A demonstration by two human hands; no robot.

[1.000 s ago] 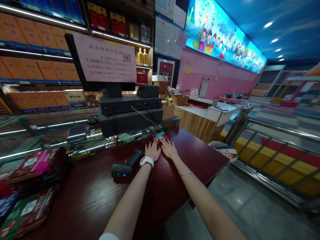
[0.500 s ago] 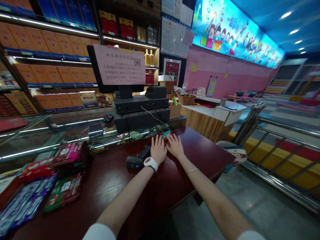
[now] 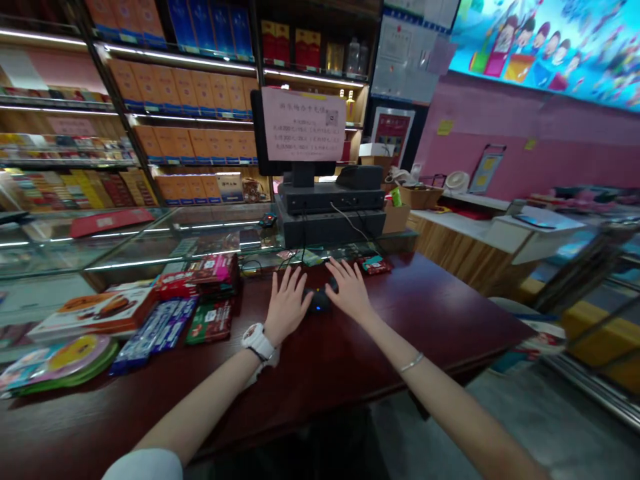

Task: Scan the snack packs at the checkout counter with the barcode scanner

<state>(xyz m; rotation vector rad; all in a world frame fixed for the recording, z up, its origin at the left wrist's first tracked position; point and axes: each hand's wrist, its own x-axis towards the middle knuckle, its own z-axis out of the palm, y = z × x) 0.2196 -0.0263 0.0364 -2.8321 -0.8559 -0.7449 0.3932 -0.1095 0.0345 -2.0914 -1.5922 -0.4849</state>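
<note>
My left hand [image 3: 287,303], with a white watch [image 3: 257,340] at the wrist, is stretched out over the dark red table [image 3: 320,373], fingers apart and holding nothing. My right hand [image 3: 350,290], a thin bangle [image 3: 412,362] on its wrist, is likewise spread. Between the two lies a black barcode scanner [image 3: 320,303] with a small blue light, partly hidden by my fingers; whether they touch it I cannot tell. Just beyond my right fingertips is a small red and teal packet [image 3: 375,264].
Left on the table are red packets [image 3: 215,275], a green and brown packet [image 3: 210,321], blue-purple packets [image 3: 155,330], an orange and white box [image 3: 100,313] and round colourful discs [image 3: 65,360]. Behind stand a glass counter [image 3: 135,257] and a register [image 3: 333,217] bearing a paper sign [image 3: 306,127].
My hands have moved apart and left from the small red and teal packet, which now shows more fully. They are now around the scanner. The view has turned left.
</note>
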